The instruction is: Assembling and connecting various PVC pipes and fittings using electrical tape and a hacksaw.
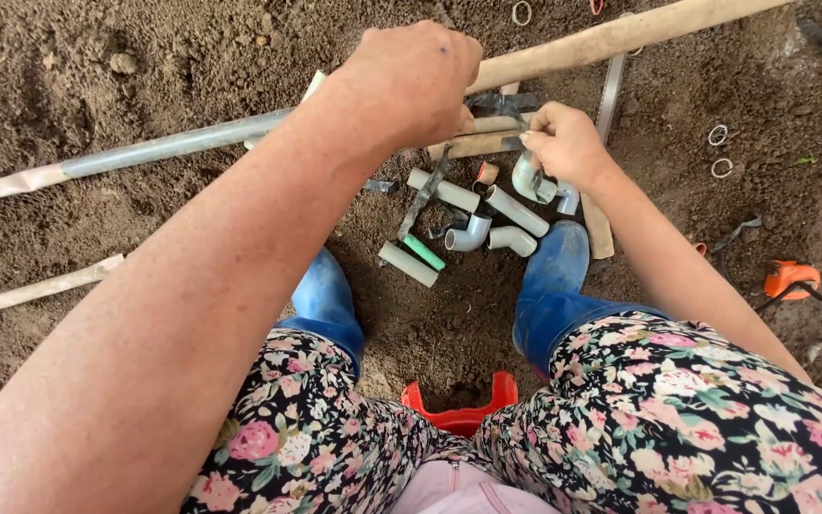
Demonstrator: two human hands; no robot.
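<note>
Down over the soil, the right hand (568, 143) pinches a grey pipe elbow (528, 178) above the scattered fittings; the left hand (411, 81) is closed around a wooden handle (611, 38). Light, rigid plastic, probably gritty: best held by its collar.

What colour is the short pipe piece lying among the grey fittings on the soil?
Green: the short green pipe piece shows best in the head view, beside grey elbow fittings.

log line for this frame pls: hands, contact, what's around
left hand: closed, over pipe pile | right hand: gripping grey elbow fitting | nearby: short grey pipe pieces, green piece, wooden pole | ground: soil
</note>
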